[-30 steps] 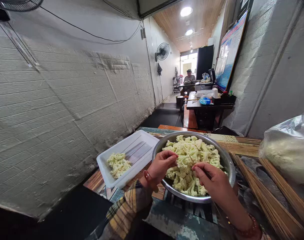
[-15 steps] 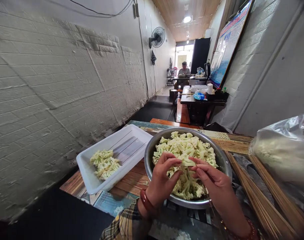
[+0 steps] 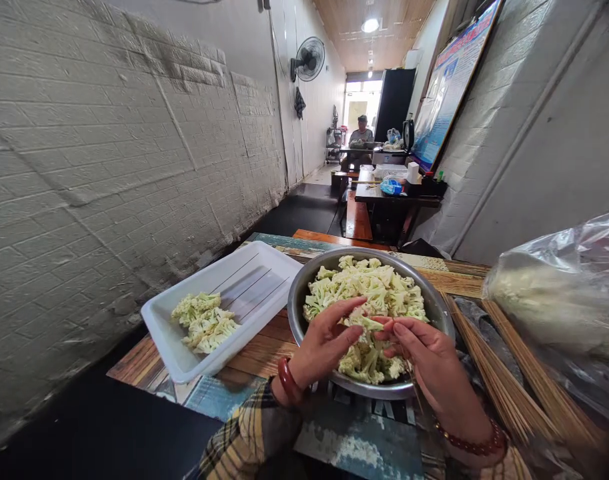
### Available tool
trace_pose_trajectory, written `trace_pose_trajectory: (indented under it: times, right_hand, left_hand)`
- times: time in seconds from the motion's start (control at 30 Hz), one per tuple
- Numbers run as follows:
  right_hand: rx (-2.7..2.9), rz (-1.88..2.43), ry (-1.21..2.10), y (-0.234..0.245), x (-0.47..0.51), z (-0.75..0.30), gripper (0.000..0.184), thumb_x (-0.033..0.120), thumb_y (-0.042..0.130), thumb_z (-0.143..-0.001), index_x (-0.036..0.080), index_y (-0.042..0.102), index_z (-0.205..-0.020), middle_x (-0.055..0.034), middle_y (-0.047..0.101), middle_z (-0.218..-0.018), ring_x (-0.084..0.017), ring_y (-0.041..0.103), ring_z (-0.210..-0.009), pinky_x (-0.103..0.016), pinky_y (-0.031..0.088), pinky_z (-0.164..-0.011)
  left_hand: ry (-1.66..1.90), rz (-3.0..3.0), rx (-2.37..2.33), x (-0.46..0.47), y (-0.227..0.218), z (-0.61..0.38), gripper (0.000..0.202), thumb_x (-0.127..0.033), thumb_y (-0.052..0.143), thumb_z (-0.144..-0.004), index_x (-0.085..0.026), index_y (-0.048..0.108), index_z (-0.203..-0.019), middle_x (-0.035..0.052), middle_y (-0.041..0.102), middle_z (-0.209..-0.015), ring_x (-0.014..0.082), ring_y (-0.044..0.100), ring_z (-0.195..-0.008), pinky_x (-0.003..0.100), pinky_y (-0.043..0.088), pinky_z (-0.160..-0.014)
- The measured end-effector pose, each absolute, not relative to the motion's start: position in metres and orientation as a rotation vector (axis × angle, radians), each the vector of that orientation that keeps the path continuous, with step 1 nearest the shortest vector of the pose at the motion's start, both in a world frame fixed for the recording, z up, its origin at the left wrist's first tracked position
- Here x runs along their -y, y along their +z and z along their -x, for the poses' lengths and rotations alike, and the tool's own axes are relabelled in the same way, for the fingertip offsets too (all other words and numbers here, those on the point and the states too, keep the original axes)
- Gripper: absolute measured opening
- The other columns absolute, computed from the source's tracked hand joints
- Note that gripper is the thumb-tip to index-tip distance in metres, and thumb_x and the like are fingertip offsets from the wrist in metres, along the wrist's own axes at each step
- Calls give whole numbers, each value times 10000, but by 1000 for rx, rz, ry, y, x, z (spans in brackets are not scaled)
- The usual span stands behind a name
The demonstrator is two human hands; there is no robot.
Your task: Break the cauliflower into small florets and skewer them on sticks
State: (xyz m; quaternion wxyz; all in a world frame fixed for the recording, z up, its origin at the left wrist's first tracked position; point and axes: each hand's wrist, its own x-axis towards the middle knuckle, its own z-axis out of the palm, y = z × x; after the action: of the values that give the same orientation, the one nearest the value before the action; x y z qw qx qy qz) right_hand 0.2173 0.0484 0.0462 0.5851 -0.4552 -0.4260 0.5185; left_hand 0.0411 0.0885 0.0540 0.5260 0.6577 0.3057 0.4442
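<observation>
My left hand (image 3: 324,343), a dark red bangle at its wrist, has thumb and fingers curved round a pale green cauliflower floret (image 3: 370,324). Part of that floret is hidden by the fingers. Close on its right, my right hand (image 3: 421,343) pinches a thin wooden skewer (image 3: 420,393), which trails down below the palm. The skewer's tip is at the floret's stem; whether it has gone in I cannot tell. Both hands are over a steel bowl (image 3: 297,293) heaped with cut cauliflower (image 3: 369,283).
Left of the bowl stands a white tray (image 3: 159,347) with skewered cauliflower (image 3: 204,323) at its near left end. Bundles of skewers (image 3: 499,367) lie at right, beside a clear plastic bag (image 3: 559,280). Further back, a person (image 3: 361,133) sits behind another table (image 3: 369,195).
The view has shifted slightly, so everything sits a little further left. My left fingers have spread somewhat around the floret. My right hand still pinches the skewer.
</observation>
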Motion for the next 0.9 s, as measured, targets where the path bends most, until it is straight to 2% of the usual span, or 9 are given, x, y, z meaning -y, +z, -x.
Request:
trace_pose_trajectory:
  times: [0.07, 0.13, 0.27, 0.43, 0.53, 0.6, 0.7, 0.77, 0.9]
  right_hand:
    - [930, 1039, 1199, 47, -44, -214, 210, 414, 660, -777, 218, 703, -841, -58, 707, -1038, -182, 663, -741, -265, 531, -537]
    - [887, 1042, 1134, 45, -38, -212, 204, 418, 652, -783, 220, 686, -819, -49, 713, -964, -153, 636, -657, -228, 480, -466]
    - [970, 1132, 976, 34, -25, -209, 200, 410, 630, -805, 218, 681, -825, -23, 676, -723, -135, 577, -544, -223, 430, -430]
    - [1266, 1255, 677, 30, -19, -203, 188, 380, 569, -848, 236, 689, -857, -13, 658, -748, -150, 590, -614, -250, 470, -549]
    - [1446, 1265, 525, 34, -22, -198, 211, 355, 538, -869, 222, 681, -790, -32, 663, -782, -176, 615, -730, -272, 482, -637]
    - [1524, 1280, 476, 36, -25, -194, 232, 354, 521, -880, 217, 680, -782, -46, 672, -794, -187, 620, -754, -282, 485, -642]
    - [1582, 1305, 430, 35, -30, -192, 249, 362, 486, -900, 222, 691, -898, -63, 695, -879, -204, 635, -808, -306, 499, -670]
    - [1602, 1294, 403, 34, -32, -191, 268, 353, 461, -913, 226, 683, -991, -68, 698, -952, -215, 640, -876, -334, 505, -740]
    - [1604, 1261, 396, 35, -31, -192, 268, 342, 465, -912, 235, 690, -1010, -64, 700, -980, -220, 634, -943, -369, 491, -842]
  left_hand:
    - [1037, -1397, -732, -91, 54, -40, 353, -316, 577, -837, -205, 589, -1172, 77, 620, -1051, 190, 601, -898, 331, 520, -782]
    - [1024, -1211, -688, -94, 53, -39, 309, -357, 567, -840, -194, 597, -1100, 63, 610, -1002, 163, 603, -803, 320, 539, -700]
    - [995, -1031, -608, -94, 53, -38, 284, -355, 602, -820, -176, 595, -1040, 70, 590, -1074, 162, 627, -821, 332, 552, -724]
    - [919, -965, -564, -95, 57, -34, 401, -369, 591, -826, -177, 543, -1174, 84, 619, -1031, 169, 661, -770, 305, 564, -660]
    - [936, -928, -530, -96, 58, -31, 398, -366, 597, -819, -201, 538, -1176, 50, 619, -979, 147, 661, -735, 290, 565, -651]
    - [956, -899, -506, -96, 58, -30, 403, -353, 610, -810, -229, 533, -1185, 25, 611, -965, 124, 650, -712, 299, 567, -674]
    - [971, -893, -491, -95, 58, -29, 400, -391, 609, -806, -214, 561, -1162, 20, 610, -918, 105, 622, -699, 311, 563, -709]
    - [969, -922, -469, -93, 58, -29, 417, -419, 631, -784, -178, 587, -1121, 40, 612, -943, 121, 622, -758, 316, 553, -751]
    - [955, -1009, -481, -91, 57, -28, 536, -258, 764, -673, -189, 550, -1160, 49, 614, -1028, 128, 632, -798, 285, 530, -762]
